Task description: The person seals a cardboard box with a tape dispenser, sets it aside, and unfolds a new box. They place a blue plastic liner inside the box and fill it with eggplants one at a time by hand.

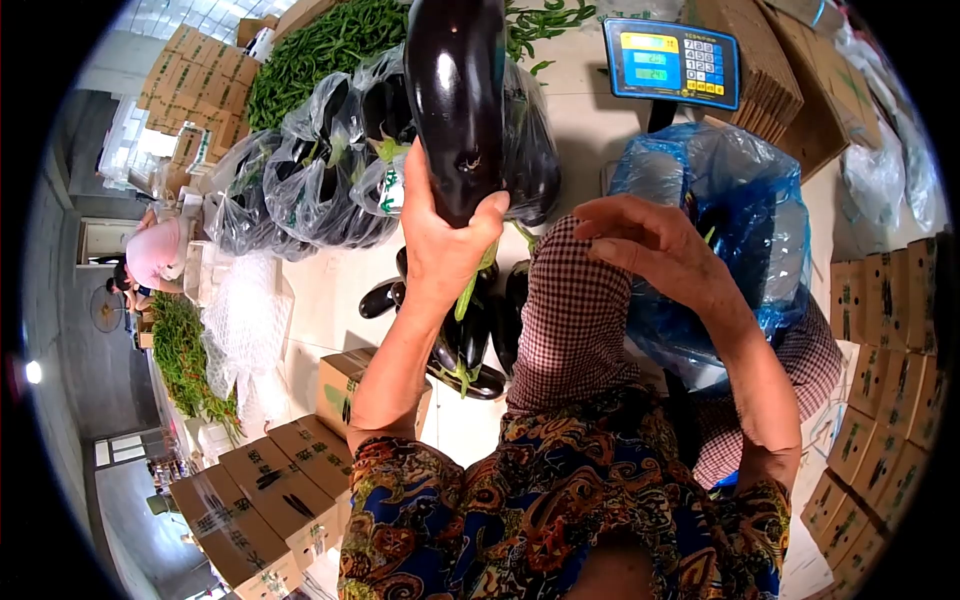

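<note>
My left hand (440, 235) is closed around the lower end of a large, glossy dark eggplant (457, 110), held upright in front of me. My right hand (665, 250) hovers above my knee with loosely curved fingers and nothing in them. Beside it stands a blue plastic bag (755, 180), its mouth spread; what lies inside is mostly hidden. Loose eggplants (475, 335) lie in a pile on the floor below my left hand. Clear bags of eggplants (310, 185) stand behind it, partly covered by the held one.
A scale display (672, 62) rises behind the blue bag. Green peppers (325, 55) are heaped at the back. Cartons (270, 490) stand at the lower left, and stacked cartons (880, 370) line the right. A person in pink (155, 250) bends at the far left.
</note>
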The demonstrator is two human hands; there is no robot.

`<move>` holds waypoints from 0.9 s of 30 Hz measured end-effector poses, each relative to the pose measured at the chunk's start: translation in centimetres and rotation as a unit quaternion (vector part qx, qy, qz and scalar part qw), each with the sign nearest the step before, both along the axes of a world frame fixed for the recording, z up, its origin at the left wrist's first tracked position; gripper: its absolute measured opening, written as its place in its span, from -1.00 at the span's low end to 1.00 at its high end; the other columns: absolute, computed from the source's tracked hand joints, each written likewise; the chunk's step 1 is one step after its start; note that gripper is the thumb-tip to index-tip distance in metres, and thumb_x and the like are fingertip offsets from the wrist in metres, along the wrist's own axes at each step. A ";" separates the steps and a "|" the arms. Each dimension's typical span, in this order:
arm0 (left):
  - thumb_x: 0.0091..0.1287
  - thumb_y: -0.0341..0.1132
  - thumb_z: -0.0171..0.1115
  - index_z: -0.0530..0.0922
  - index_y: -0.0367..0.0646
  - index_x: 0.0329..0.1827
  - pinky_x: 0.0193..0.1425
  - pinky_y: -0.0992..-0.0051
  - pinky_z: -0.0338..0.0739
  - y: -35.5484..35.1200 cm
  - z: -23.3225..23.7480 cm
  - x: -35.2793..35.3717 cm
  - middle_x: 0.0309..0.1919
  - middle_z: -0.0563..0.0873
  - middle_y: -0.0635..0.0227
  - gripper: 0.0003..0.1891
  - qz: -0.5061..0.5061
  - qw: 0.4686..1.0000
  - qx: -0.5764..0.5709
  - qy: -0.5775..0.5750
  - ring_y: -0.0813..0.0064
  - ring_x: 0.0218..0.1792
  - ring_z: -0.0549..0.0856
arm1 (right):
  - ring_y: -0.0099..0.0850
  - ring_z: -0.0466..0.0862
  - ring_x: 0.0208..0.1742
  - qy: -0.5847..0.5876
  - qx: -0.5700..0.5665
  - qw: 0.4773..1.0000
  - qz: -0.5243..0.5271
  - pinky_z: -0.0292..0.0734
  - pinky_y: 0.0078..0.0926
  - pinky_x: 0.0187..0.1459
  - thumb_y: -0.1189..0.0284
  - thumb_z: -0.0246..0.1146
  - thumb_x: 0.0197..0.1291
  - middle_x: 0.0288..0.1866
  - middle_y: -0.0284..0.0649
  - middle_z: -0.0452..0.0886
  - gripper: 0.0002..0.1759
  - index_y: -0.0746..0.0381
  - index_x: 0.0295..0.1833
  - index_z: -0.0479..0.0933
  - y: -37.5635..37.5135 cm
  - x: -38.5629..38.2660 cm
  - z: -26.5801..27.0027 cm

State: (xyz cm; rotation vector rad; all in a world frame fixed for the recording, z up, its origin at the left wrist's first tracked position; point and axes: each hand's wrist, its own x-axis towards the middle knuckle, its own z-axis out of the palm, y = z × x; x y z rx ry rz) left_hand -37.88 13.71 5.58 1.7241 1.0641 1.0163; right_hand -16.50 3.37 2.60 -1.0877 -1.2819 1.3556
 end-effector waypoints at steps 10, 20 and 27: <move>-0.02 -0.40 0.31 0.14 -0.27 0.41 0.21 0.39 0.42 -1.5 2.0 0.7 0.09 0.52 0.08 -0.15 0.012 0.996 0.081 0.047 0.30 0.08 0.56 | -0.30 0.54 0.20 0.049 -0.034 0.998 -0.022 0.45 -0.36 0.20 0.26 0.27 0.28 0.13 -0.05 0.55 -0.44 0.30 0.30 0.36 0.4 -0.4 2.6; 0.12 -0.62 0.21 0.04 -0.35 0.47 0.35 0.44 0.26 -5.6 1.4 4.8 0.29 0.37 0.16 -0.19 -0.171 0.973 -0.024 -0.153 0.36 0.27 0.41 | -0.41 0.63 -0.04 0.403 0.001 0.915 -0.038 0.51 -0.40 0.04 0.06 0.22 0.28 -0.13 -0.24 0.64 -0.51 0.24 0.07 0.49 5.6 0.5 2.3; 0.18 -0.63 0.20 0.08 -0.38 0.44 0.33 0.42 0.29 -6.3 0.8 6.9 0.23 0.42 0.17 -0.26 -0.203 0.962 -0.048 -0.174 0.37 0.22 0.45 | -0.24 0.59 0.17 0.445 0.000 0.895 -0.022 0.49 -0.20 0.19 0.01 0.09 0.34 0.16 -0.06 0.57 -0.36 0.27 0.32 0.34 5.0 2.5 0.5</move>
